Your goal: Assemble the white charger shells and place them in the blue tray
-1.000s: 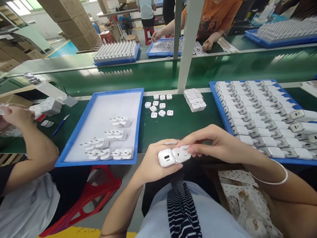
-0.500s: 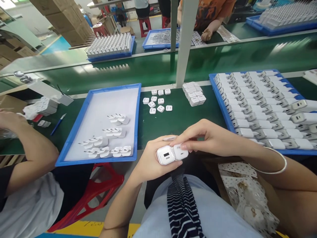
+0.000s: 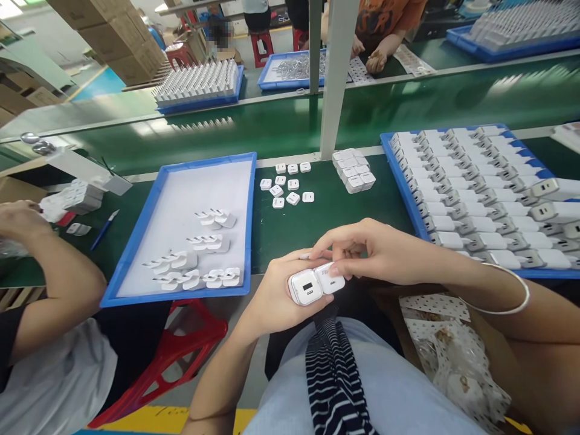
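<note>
In front of my body, my left hand [image 3: 278,293] is wrapped round a white charger block [image 3: 307,287] whose end face shows a dark port and a smaller slot. A small white cap [image 3: 329,278] with print and one slot sits against the block's right side, and the thumb and fingers of my right hand [image 3: 357,251] grip it. Ahead on the green bench lie several loose white caps [image 3: 292,184]. Beside them stands a tight cluster of white pieces [image 3: 354,171].
At the left, a blue-rimmed tray [image 3: 252,223] holds several white plugs. A blue tray [image 3: 401,181] full of white chargers stands at the right. A metal post [image 3: 334,78] rises at the bench's back. Another person's arm [image 3: 58,248] rests at far left.
The fingers of my right hand have shifted slightly and curl more over the cap. The charger block in my left hand has moved a little to the right and down.
</note>
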A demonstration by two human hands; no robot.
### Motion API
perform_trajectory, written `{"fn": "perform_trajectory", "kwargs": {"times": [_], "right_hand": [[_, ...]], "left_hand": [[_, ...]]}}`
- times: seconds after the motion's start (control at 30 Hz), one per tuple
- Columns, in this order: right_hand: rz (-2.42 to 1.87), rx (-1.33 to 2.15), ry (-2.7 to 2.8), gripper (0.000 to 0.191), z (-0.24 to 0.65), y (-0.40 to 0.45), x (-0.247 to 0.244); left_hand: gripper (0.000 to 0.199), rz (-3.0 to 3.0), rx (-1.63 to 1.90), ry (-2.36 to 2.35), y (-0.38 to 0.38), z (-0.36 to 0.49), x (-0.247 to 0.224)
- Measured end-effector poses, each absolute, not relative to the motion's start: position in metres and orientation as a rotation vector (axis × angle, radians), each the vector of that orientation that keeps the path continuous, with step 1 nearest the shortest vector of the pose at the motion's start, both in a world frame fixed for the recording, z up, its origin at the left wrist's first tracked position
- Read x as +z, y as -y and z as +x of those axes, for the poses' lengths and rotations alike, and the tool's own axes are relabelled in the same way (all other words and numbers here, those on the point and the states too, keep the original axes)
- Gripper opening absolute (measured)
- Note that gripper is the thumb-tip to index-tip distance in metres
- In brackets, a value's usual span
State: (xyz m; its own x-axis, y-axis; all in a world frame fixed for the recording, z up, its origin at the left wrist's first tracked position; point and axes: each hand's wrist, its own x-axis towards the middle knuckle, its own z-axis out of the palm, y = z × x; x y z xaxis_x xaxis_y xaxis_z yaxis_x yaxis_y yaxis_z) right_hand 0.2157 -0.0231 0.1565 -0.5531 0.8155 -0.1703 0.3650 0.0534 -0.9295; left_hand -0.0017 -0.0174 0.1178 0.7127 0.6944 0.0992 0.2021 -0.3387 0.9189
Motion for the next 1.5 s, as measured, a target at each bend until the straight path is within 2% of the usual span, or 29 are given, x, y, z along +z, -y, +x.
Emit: {"fn": "perform_trajectory", "kwargs": {"times": [0.23,0.37,0.53,0.67,0.83,1.07,1.17,1.3,1.5], "right_hand": [[-1.201,1.525,1.963,0.025,0.214,0.022,0.158],[-1.23,1.528,1.996,0.015,0.213,0.021,0.162],[-1.332,1.534,1.954,0.028,0.213,0.022,0.162],[-1.25,1.613,1.817,0.033,0.215,0.026,0.151],[-0.995,1.863,1.543,0.03,0.216,0.028,0.138],[-0.98,1.896,1.476,0.025,0.212,0.028,0.144],[-1.045,1.786,1.544,0.027,0.212,0.027,0.147],[-1.125,1.446,1.76,0.032,0.212,0.022,0.146],[-1.103,1.161,2.016,0.024,0.203,0.011,0.143]], "left_hand": [[0.026,1.914,0.576,-0.691,0.018,-0.002,0.119],[0.029,1.976,0.598,-0.688,0.018,-0.001,0.121],[0.036,2.13,0.749,-0.634,0.019,0.001,0.112],[0.049,2.235,0.964,-0.554,0.018,0.0,0.097],[0.056,2.275,1.07,-0.53,0.017,-0.003,0.092],[0.052,2.272,1.038,-0.521,0.015,-0.007,0.101],[0.052,2.216,1.018,-0.544,0.014,-0.011,0.099],[0.05,2.177,0.921,-0.547,0.015,-0.014,0.1],[0.039,2.134,0.826,-0.535,0.016,-0.013,0.11]]}}
